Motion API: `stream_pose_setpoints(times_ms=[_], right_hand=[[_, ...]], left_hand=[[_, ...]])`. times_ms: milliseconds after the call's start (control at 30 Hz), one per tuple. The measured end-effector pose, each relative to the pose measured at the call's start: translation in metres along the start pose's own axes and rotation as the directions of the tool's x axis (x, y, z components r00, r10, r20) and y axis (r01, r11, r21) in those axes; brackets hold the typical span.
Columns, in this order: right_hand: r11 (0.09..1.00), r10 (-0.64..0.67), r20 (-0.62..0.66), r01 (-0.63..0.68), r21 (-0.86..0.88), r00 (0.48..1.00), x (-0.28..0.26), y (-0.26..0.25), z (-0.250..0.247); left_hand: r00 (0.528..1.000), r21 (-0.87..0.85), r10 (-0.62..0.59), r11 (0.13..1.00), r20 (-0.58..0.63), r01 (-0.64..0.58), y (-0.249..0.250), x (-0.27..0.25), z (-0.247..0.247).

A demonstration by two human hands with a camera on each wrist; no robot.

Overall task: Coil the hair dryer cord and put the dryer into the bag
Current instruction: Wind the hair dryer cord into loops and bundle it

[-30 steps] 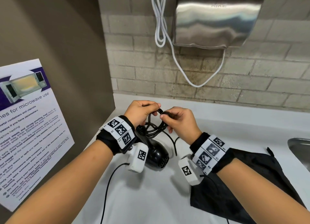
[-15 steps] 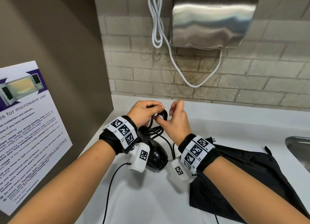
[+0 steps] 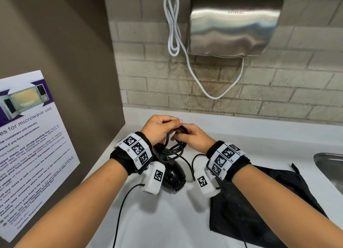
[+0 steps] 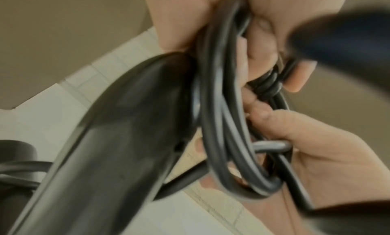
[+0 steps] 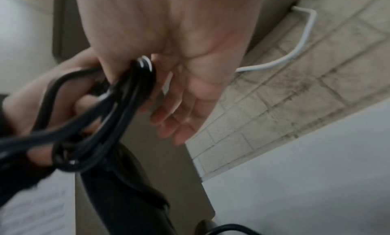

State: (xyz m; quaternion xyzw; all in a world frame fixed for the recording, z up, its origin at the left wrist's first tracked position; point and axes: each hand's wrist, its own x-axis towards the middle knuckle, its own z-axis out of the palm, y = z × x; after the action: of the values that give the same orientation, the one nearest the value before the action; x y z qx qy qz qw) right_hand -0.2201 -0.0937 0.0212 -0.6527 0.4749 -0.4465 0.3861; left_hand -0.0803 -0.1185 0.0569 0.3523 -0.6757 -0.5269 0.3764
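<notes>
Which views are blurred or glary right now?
Head view: sharp, with glare streaks on the steel hand dryer. Left wrist view: motion blur smears the hair dryer and cord. Right wrist view: dim and soft, the cord streaked.

Bare counter [image 3: 167, 220] lies between the side wall [image 3: 78, 62] and the bag [image 3: 259, 210].

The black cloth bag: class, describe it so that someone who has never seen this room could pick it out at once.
Start at the steel hand dryer on the brick wall and drop to the white counter below. The bag lies flat there, left of the sink, partly under the right forearm. Unlike the glossy black hair dryer beside it, it is limp, matte cloth.
</notes>
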Motion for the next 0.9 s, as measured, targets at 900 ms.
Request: stream_pose_setpoints(times_ms=[900], right_hand=[[0.917, 0.367, -0.47, -0.226, 0.33, 0.803, 0.005, 0.011, -0.03]], left_hand=[[0.997, -0.09, -0.075, 0.993, 0.018, 0.077, -0.003, -0.001, -0.009]])
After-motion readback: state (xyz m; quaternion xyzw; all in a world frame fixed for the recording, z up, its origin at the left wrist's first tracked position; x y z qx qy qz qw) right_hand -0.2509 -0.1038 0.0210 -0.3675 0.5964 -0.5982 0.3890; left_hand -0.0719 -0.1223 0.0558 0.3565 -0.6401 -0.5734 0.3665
